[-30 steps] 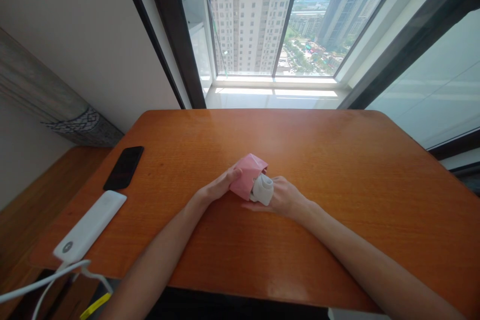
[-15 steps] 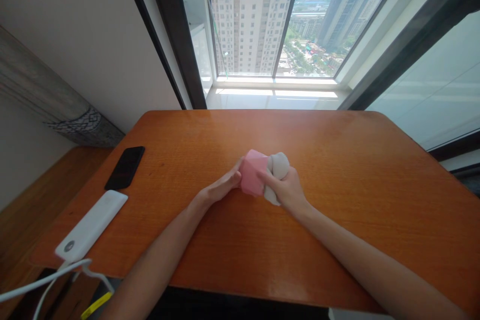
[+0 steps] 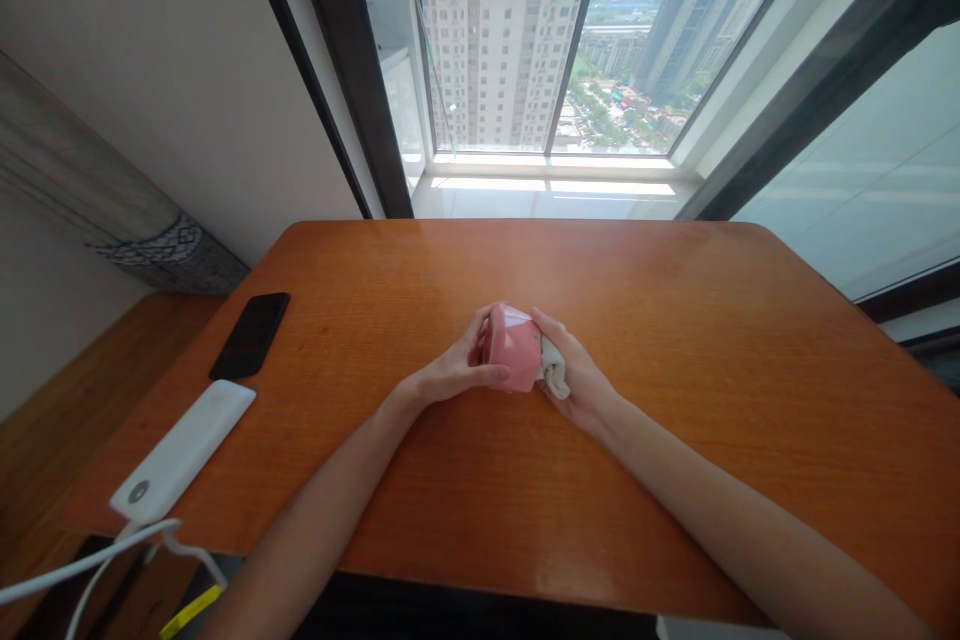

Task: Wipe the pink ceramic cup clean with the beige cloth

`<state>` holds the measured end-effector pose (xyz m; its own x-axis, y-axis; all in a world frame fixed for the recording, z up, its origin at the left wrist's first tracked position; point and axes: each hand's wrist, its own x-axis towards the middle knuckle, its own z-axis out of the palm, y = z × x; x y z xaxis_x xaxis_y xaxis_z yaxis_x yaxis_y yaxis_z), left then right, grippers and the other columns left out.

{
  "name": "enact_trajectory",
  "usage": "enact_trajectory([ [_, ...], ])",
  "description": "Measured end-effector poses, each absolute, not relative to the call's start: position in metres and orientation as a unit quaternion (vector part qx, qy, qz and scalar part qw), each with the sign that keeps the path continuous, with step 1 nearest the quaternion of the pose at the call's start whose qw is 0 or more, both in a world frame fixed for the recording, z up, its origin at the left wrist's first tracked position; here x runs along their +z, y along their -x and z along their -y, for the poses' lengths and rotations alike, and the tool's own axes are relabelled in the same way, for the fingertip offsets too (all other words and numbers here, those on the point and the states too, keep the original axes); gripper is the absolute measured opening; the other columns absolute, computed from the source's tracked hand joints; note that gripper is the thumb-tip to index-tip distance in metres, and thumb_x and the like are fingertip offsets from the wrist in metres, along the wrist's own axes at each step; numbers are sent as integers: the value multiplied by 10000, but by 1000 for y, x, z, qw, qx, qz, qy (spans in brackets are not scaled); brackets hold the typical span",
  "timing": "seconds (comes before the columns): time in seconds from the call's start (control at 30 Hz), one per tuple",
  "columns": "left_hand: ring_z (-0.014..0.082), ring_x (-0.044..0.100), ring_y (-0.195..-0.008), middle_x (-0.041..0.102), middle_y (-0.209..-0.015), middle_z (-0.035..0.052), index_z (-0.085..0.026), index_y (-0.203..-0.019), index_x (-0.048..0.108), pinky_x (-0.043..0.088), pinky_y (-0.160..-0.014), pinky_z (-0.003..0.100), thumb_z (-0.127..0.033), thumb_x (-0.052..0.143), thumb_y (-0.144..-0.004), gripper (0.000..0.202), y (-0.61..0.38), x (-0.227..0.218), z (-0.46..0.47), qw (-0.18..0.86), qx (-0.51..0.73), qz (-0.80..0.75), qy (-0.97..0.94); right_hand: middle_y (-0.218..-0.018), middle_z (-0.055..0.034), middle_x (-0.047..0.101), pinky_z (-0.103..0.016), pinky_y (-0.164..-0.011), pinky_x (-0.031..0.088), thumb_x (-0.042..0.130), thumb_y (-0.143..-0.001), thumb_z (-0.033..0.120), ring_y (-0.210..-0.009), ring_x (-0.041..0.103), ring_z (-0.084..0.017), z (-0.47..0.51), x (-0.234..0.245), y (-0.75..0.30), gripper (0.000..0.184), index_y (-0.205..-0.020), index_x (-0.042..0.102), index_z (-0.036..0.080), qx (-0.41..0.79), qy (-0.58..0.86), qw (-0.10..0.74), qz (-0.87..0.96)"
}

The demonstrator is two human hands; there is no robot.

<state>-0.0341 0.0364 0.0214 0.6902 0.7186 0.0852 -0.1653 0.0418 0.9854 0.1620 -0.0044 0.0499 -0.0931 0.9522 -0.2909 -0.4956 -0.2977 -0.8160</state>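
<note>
A glossy pink faceted cup (image 3: 514, 347) is held just above the middle of the orange wooden table (image 3: 600, 480). My left hand (image 3: 454, 370) wraps its left side, with the fingers curled around it. My right hand (image 3: 577, 388) presses against its right side and holds a white cloth (image 3: 555, 372). Only a small fold of the cloth shows between that hand and the cup. Much of the cup is hidden by my fingers.
A black smartphone (image 3: 250, 335) and a white power bank (image 3: 182, 438) with a white cable lie at the table's left edge. A large window with dark frames stands beyond the far edge. A wooden surface lies lower on the left.
The white cloth has moved from a bunch beside the cup to a small fold under my right hand. My right hand has shifted down and closed around the cup's right side, and my left fingers wrap further around.
</note>
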Motion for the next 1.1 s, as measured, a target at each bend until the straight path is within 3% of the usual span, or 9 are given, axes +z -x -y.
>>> enact_trajectory([
  [0.13,399,461,-1543,511,-1645,157,-245,-1651,387,380,-1283,509,-649,770,-910,927,39,13,-39,673,335,-226,-619,-581,10,616,-244,-429,383,811,-835,730,-493,493,-124,12,39,-166,551,-739,669,207,525,486,502,485],
  [0.27,377,498,-1522,653,-1514,143,-196,-1544,568,325,-1318,497,-723,624,-976,777,42,-2,-42,678,345,-224,-609,-594,12,616,-277,-500,407,863,-823,667,-528,494,-132,13,27,-174,517,-696,673,204,266,424,472,726],
  [0.4,381,610,-1422,762,-1344,160,-152,-1355,723,379,-1288,493,-756,592,-974,726,41,-13,-42,723,342,-218,-559,-585,14,624,-291,-520,373,736,-1021,483,-524,515,-122,9,25,-179,434,-691,676,208,-4,263,409,874],
  [0.53,384,647,-1398,762,-1383,165,-152,-1347,739,401,-1283,505,-772,608,-958,743,39,-7,-40,744,339,-218,-533,-577,31,618,-286,-524,376,691,-1065,338,-508,521,-106,8,29,-179,403,-686,655,207,-82,240,387,886],
  [0.67,390,538,-1537,652,-1571,172,-177,-1483,674,343,-1334,502,-903,530,-912,935,34,9,-35,764,331,-195,-519,-573,22,631,-290,-508,357,731,-1020,416,-509,520,-114,15,30,-176,411,-665,672,218,1,291,415,862],
  [0.83,410,447,-1600,547,-1672,172,-248,-1635,517,331,-1336,537,-942,498,-879,1026,33,11,-32,762,334,-180,-524,-573,30,606,-266,-479,412,920,-789,530,-509,496,-122,22,46,-168,432,-669,644,219,360,475,488,638],
  [0.93,416,354,-1647,427,-1754,154,-316,-1704,380,300,-1346,560,-904,592,-866,1046,36,9,-33,747,336,-173,-548,-584,45,622,-233,-434,414,903,-803,562,-480,496,-104,16,57,-164,425,-730,660,221,582,473,515,415],
  [1.0,425,309,-1662,353,-1788,146,-346,-1731,292,261,-1357,568,-872,717,-806,1146,37,10,-35,726,343,-183,-567,-649,37,691,-216,-468,488,904,-800,543,-503,564,-104,8,59,-164,383,-808,707,215,684,430,517,284],
  [1.1,440,382,-1610,401,-1736,167,-351,-1743,216,293,-1332,583,-695,933,-712,1302,35,13,-36,706,337,-219,-583,-784,4,790,-202,-576,589,894,-817,473,-595,679,-118,-1,54,-165,320,-910,764,196,751,396,493,190],
])
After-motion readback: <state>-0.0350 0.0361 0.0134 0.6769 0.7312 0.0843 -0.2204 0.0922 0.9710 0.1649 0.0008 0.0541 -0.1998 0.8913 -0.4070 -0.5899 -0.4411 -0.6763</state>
